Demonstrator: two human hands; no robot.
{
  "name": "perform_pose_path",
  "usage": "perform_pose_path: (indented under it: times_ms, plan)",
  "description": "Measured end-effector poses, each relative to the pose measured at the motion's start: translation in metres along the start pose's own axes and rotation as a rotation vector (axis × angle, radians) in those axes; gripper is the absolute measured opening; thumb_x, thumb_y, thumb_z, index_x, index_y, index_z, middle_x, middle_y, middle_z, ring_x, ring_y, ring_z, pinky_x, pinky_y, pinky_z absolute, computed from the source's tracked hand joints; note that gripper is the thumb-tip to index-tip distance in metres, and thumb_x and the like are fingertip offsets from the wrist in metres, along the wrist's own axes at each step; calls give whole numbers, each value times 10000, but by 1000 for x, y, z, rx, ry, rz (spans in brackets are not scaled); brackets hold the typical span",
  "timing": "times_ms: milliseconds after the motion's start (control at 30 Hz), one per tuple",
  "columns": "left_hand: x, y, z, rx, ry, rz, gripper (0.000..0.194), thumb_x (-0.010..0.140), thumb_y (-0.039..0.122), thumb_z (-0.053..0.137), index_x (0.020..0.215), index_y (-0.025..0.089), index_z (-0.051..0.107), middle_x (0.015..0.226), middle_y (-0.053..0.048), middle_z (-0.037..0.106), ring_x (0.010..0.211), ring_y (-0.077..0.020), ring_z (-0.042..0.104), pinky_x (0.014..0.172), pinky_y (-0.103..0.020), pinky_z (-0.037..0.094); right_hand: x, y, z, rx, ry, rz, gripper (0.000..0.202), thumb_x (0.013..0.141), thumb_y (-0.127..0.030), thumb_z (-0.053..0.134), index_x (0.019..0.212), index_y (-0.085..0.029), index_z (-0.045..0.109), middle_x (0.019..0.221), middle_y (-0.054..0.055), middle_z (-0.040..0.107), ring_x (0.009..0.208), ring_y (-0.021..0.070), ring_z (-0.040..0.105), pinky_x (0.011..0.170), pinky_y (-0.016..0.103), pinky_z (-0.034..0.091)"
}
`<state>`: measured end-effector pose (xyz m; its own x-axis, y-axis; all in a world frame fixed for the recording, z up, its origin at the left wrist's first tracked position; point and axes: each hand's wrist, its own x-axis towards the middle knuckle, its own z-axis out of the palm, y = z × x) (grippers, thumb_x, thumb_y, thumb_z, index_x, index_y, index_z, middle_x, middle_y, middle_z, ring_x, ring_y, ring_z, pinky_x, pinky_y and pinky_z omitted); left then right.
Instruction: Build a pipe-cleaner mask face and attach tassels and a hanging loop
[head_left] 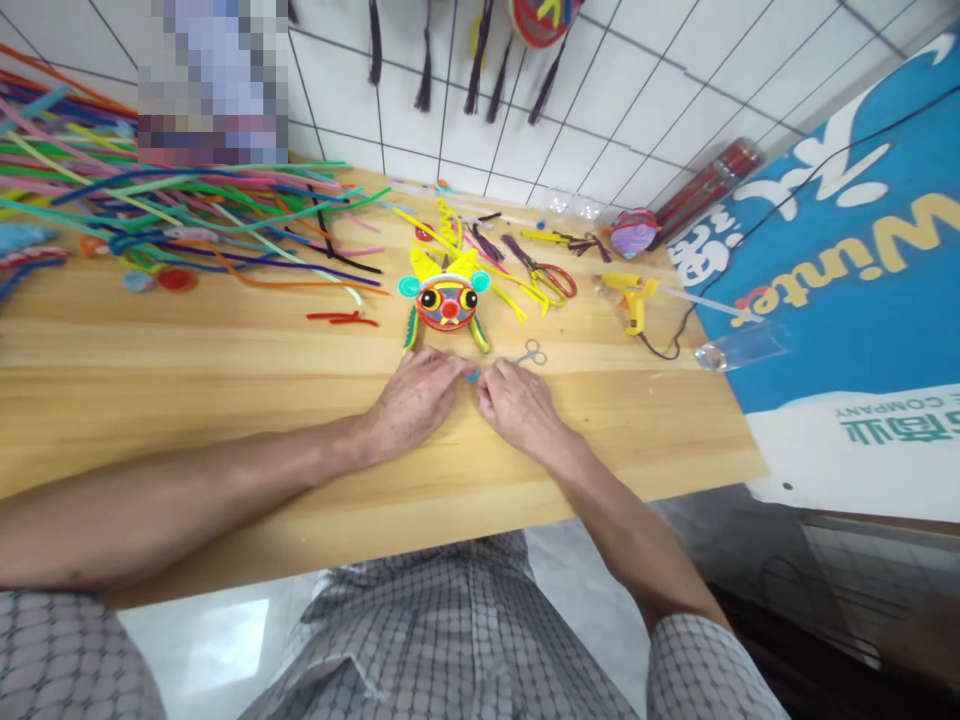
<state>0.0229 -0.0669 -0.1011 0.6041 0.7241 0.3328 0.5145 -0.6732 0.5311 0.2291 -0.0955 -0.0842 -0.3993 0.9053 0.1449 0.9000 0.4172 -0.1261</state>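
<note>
A small blue curled piece (471,375), seemingly pipe cleaner, shows between my two hands, low over the wooden table. My left hand (416,402) comes from the left with its fingers closed and their tips on that piece. From the right, my right hand (520,405) is curled, its thumb and fingers pinched at the piece's other side; the exact grip is hidden. Just beyond my hands sits a colourful animal-head figure (448,300) with yellow horns, round eyes, a red nose and green side strips. Small scissors (532,353) lie beside my right hand.
Many coloured pipe cleaners (225,215) are heaped at the left. Short red pieces (343,318) lie nearer. Red-handled scissors (553,283), a yellow glue gun (634,298) with a cord, and a clear plastic tube (750,348) are at the right. Dark tassels (424,75) hang at the back wall.
</note>
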Motion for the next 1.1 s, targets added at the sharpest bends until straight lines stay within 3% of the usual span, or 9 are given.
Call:
perform_pose_path:
  times_ms: [100, 233, 400, 467, 633, 867, 1000, 1100]
  plan:
    - [-1, 1, -1, 29, -14, 23, 325, 1018, 127, 424, 1235, 169, 662, 1144, -102, 753, 1087, -273, 607, 966, -444, 477, -1, 16, -7, 181, 57, 125, 74, 902, -152, 558, 896, -206, 608, 873, 65, 693, 779, 213, 648, 709, 325, 478]
    - [-1, 4, -3, 83, -45, 61, 295, 1031, 152, 423, 1201, 150, 664, 1153, -129, 746, 1092, -292, 617, 949, -472, 497, -7, 56, -38, 474, 356, 316, 56, 855, -182, 553, 850, -237, 544, 798, 5, 671, 742, 182, 661, 712, 307, 516]
    - [-1, 9, -4, 66, -71, 88, 258, 1028, 146, 444, 1160, 151, 666, 1194, -142, 739, 1141, -287, 653, 992, -495, 528, -5, 121, -69, 444, 630, 436, 46, 840, -249, 617, 851, -233, 576, 820, 9, 698, 736, 178, 658, 745, 331, 542]
    - [-2, 12, -6, 76, -91, 84, 252, 1017, 145, 456, 1156, 154, 666, 1216, -144, 734, 1167, -291, 664, 1012, -504, 538, 2, 145, -69, 402, 634, 492, 89, 832, -221, 613, 921, -218, 612, 854, 24, 721, 745, 185, 666, 757, 340, 550]
    - [-11, 11, -14, 126, -144, 137, 250, 1010, 178, 474, 1167, 162, 668, 1307, -143, 717, 1243, -285, 658, 1081, -479, 538, 31, 185, -46, 248, 436, 624, 131, 833, -143, 591, 917, -179, 684, 926, 83, 776, 839, 218, 699, 866, 376, 554]
    - [-26, -2, -21, 96, -102, 254, 220, 1034, 197, 481, 1179, 171, 645, 1309, -118, 726, 1247, -264, 651, 1045, -433, 529, 56, 202, -18, 160, 395, 662, 193, 921, -189, 536, 949, -169, 725, 993, 131, 801, 921, 261, 702, 930, 416, 527]
    - [-26, -8, -15, 140, -47, 329, 217, 1037, 202, 501, 1174, 176, 667, 1310, -110, 735, 1232, -280, 651, 1016, -434, 515, 58, 206, -18, 121, 413, 692, 219, 959, -261, 524, 983, -180, 726, 933, 115, 796, 898, 263, 702, 924, 408, 522]
    - [-26, -12, -12, 141, -31, 346, 223, 1042, 212, 497, 1160, 181, 684, 1314, -107, 736, 1231, -278, 649, 1025, -434, 502, 43, 206, -24, 96, 440, 718, 207, 943, -270, 531, 997, -185, 712, 921, 101, 783, 881, 252, 700, 909, 396, 526]
